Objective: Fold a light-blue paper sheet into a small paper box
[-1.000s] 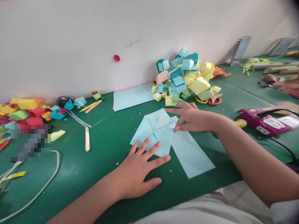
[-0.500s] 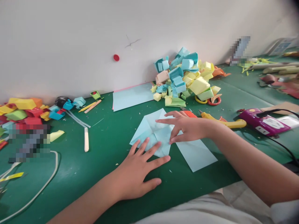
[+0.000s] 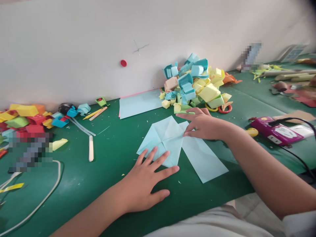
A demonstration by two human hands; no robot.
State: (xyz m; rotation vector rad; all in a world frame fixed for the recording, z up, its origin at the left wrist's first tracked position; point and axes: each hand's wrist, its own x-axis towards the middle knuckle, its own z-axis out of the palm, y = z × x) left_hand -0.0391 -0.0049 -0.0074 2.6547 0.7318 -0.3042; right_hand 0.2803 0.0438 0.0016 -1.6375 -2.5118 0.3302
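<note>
A light-blue sheet of folded paper [image 3: 170, 131], with creases meeting near its middle, lies on the green table. The spread fingertips of my left hand [image 3: 145, 182] rest on its lower edge, palm down. At the paper's right corner, the thumb and forefinger of my right hand [image 3: 203, 125] come together on the edge, while the other fingers stretch out to the left. A plain light-blue paper strip [image 3: 206, 158] lies to the right, its upper end close to the folded paper and partly hidden under my right hand.
Behind are a pile of folded paper pieces [image 3: 190, 85] and a flat blue sheet [image 3: 140, 103]. Scissors handles [image 3: 225, 108] show beside the pile. A purple power strip [image 3: 276, 130] with a black cord sits right. Left are colourful paper pieces [image 3: 27, 115], a wooden-handled tool [image 3: 91, 148] and a white cable [image 3: 59, 174].
My right hand has moved right and up, from over the folded paper to its right corner, now covering the yellow-handled tool. My left hand stays in place.
</note>
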